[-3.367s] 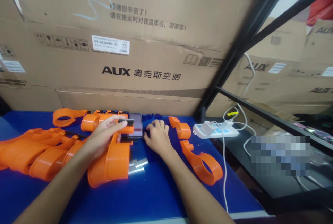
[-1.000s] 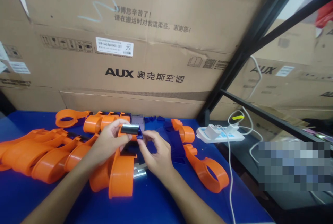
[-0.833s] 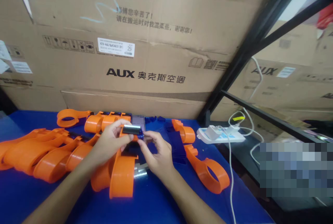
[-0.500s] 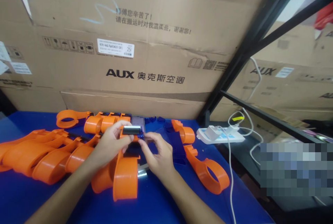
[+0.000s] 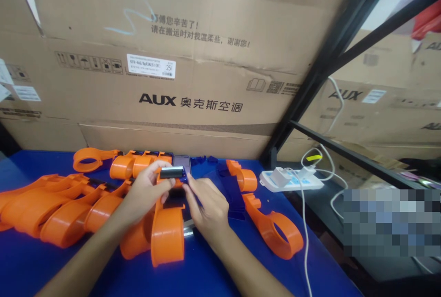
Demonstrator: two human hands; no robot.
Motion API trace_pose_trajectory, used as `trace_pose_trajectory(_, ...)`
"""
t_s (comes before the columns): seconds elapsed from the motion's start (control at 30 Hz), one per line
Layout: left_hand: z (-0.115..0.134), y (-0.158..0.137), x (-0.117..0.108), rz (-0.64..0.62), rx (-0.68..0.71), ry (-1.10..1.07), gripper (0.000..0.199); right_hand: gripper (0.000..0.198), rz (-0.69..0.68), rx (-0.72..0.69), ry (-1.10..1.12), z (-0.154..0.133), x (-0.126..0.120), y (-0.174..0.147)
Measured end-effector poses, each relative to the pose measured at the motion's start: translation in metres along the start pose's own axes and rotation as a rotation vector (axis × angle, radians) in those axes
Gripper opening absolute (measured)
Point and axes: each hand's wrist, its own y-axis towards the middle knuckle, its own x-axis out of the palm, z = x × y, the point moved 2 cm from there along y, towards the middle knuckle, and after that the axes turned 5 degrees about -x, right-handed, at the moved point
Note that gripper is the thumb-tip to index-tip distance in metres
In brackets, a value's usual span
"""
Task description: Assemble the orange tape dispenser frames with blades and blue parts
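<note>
My left hand is closed around the head end of an orange tape dispenser, whose ring hangs down toward me. A black bar with a pale toothed edge lies across that head. From the other side my right hand pinches a small dark blue piece at the right end of the head. My fingers partly cover where the blue piece meets the dispenser. Below and to the left, another orange dispenser is partly hidden by my left forearm.
Several orange dispensers lie at left on the blue table. Another dispenser lies at right, beside dark blue sheets. A phone is at the back. A white power strip with cables sits at the right edge. A cardboard box stands behind.
My right fingers have closed in on the blue piece at the dispenser head's right end. The dispenser has shifted slightly; my left hand keeps its hold.
</note>
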Motion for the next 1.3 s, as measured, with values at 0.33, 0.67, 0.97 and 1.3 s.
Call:
trace_pose_trajectory(0.33,0.004,-0.001,0.005,0.039,0.029,0.029,0.019,0.057,-0.008,-0.061,-0.075,-0.001,-0.002,0.002)
trace_pose_trajectory(0.67,0.003,-0.001,0.003,0.030,0.041,-0.007,0.024,0.057,-0.026,-0.052,-0.057,0.001,0.000,-0.003)
trace_pose_trajectory(0.97,0.006,-0.008,0.001,-0.179,-0.093,-0.086,0.055,0.043,-0.046,0.506,0.485,0.003,-0.011,0.010)
trace_pose_trajectory(1.3,0.013,-0.025,0.017,-0.378,-0.267,-0.199,0.088,0.060,-0.302,0.669,1.010,0.009,-0.013,0.016)
